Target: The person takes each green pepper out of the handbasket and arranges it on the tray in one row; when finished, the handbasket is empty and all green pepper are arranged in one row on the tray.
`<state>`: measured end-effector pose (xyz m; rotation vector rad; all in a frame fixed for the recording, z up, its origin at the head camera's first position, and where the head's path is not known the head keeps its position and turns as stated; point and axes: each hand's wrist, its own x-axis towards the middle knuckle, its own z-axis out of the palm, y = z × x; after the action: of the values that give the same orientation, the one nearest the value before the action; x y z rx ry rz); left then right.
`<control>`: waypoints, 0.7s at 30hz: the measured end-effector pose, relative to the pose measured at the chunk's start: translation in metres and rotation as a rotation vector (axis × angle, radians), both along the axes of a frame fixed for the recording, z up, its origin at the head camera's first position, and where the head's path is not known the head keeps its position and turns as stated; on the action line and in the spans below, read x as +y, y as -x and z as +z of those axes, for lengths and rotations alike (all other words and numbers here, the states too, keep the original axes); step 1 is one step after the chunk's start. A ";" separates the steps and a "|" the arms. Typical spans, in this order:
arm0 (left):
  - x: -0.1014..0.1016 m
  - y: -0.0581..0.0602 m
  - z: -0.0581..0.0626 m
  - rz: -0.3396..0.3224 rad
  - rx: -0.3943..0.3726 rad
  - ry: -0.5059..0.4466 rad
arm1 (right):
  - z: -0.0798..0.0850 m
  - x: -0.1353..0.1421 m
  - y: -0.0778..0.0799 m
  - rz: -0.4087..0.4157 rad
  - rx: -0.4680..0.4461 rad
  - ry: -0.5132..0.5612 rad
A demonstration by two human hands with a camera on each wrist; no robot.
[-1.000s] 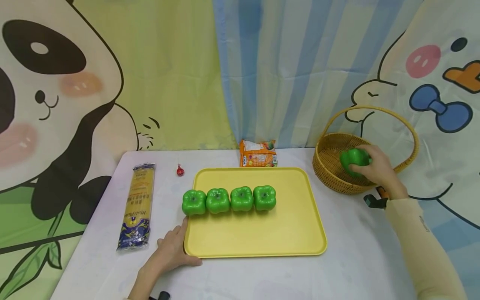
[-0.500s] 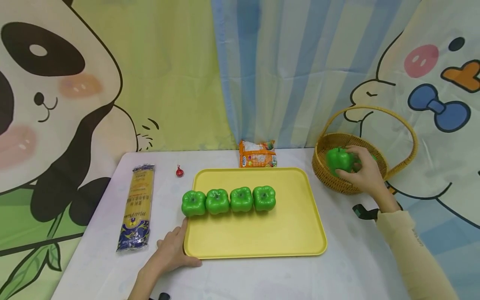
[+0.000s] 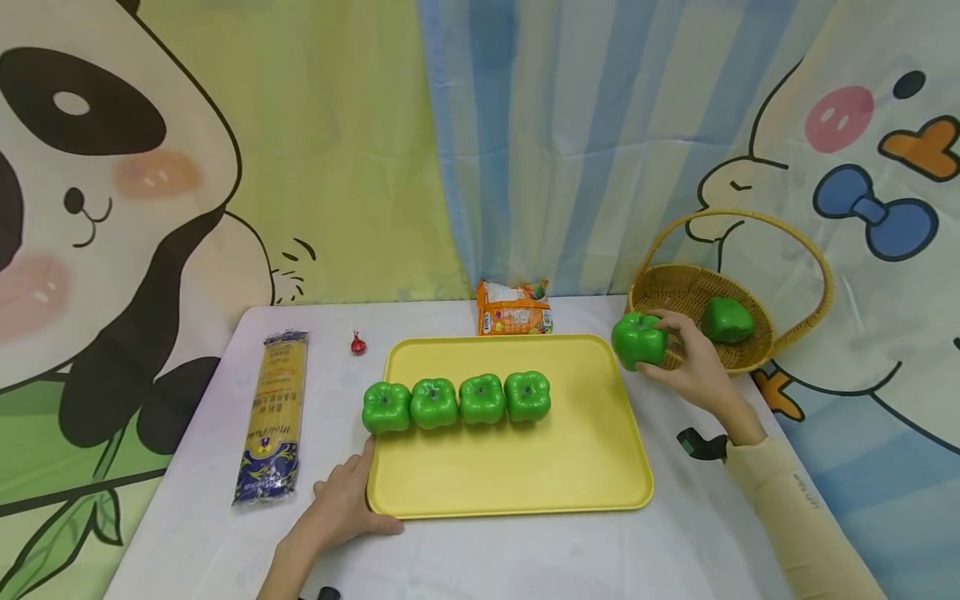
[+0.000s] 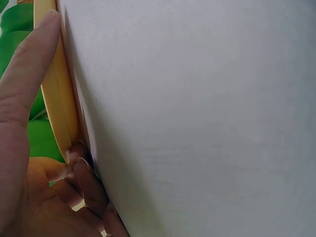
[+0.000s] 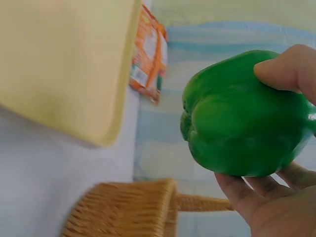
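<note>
A green bell pepper (image 3: 637, 340) hangs at the tray's back right corner, stem up in the head view. My right hand (image 3: 696, 363) grips it, thumb on one side and fingers on the other, as the right wrist view (image 5: 247, 113) also shows. Behind that hand, a wicker basket (image 3: 684, 282) holds another green pepper (image 3: 728, 321). My left hand (image 3: 341, 498) holds the front left corner of the yellow tray (image 3: 517, 475); its thumb (image 4: 30, 61) lies along the rim and its fingers bend against the side. Several green peppers (image 3: 482, 398) stand in a row across the tray's left part.
Left of the tray lies a long pasta packet (image 3: 272, 417). A small red item (image 3: 358, 343) sits near the tray's back left corner. An orange snack packet (image 3: 514, 308) rests behind the tray, against the curtain (image 3: 525, 167). The basket's tall handle (image 3: 813, 242) arches over its opening.
My right hand has lifted the pepper out of the basket and carried it left toward the tray. The other pepper in the basket has come into sight. My left hand stays at the tray corner.
</note>
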<state>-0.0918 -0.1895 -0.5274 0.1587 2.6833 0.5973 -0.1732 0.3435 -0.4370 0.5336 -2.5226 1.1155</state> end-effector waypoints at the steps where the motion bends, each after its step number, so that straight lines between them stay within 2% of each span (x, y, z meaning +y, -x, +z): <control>1: 0.000 0.000 0.000 0.003 -0.002 -0.001 | -0.003 -0.003 0.000 0.002 0.004 0.002; 6: 0.000 0.000 0.000 0.007 -0.004 0.002 | -0.023 -0.013 -0.002 0.031 0.004 0.030; 12: 0.000 0.000 -0.002 0.009 0.006 0.005 | -0.039 -0.028 -0.006 0.043 -0.077 0.005; 15: 0.000 0.000 -0.003 0.011 0.008 0.009 | -0.045 -0.034 -0.007 0.038 -0.101 -0.022; 21: 0.000 0.001 -0.002 0.001 0.010 -0.001 | -0.054 -0.045 -0.008 0.044 -0.120 -0.009</control>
<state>-0.0925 -0.1897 -0.5299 0.1608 2.6931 0.6000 -0.1653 0.2989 -0.4913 0.5419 -2.6305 1.1860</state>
